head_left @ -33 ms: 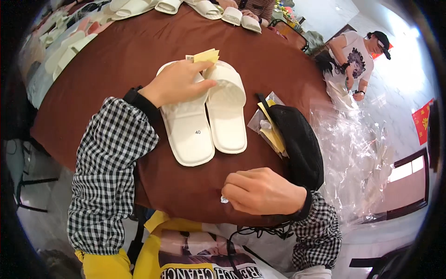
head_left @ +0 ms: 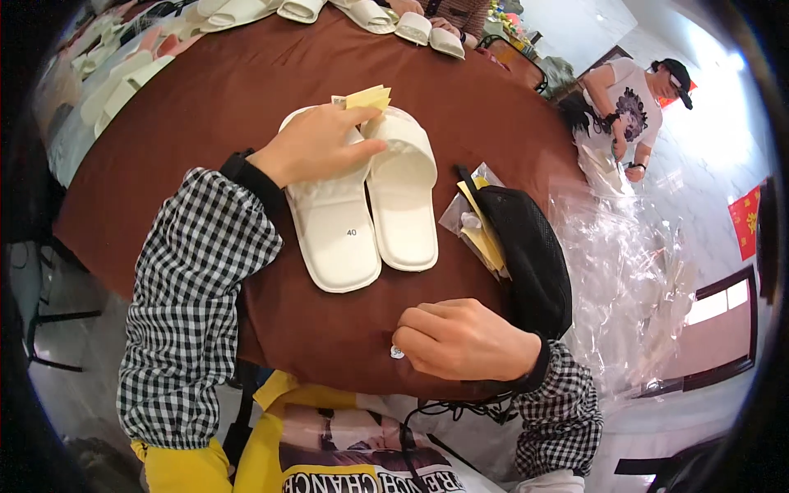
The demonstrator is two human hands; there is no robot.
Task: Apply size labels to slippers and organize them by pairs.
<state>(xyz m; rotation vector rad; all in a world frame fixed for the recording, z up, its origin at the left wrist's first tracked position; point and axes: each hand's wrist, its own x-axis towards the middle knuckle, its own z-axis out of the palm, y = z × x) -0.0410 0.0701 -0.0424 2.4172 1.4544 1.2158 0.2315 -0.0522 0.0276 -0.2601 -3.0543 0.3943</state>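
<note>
We saw a pair of white, open-toed foam slippers (head_left: 370,205) lying side by side, soles down, near the middle of a round table covered in dark brown cloth (head_left: 205,99). The left hand (head_left: 316,146) lay flat and open on the strap of the left slipper, fingers spread, gripping nothing. Just beyond its fingertips a few pale yellow paper slips (head_left: 367,97) rested at the toe ends of the pair.

The right hand (head_left: 460,338) sat near the table's front edge, well apart from the slippers, loosely curled with a small white round sticker (head_left: 397,352) pinched at its fingertips. Just beside that hand lay a black mesh pouch (head_left: 530,255) on top of clear packets holding yellow slips (head_left: 477,226). More white slippers (head_left: 370,15) lined the far rim, and another person (head_left: 629,111) stood past a heap of clear plastic bags (head_left: 633,279).
</note>
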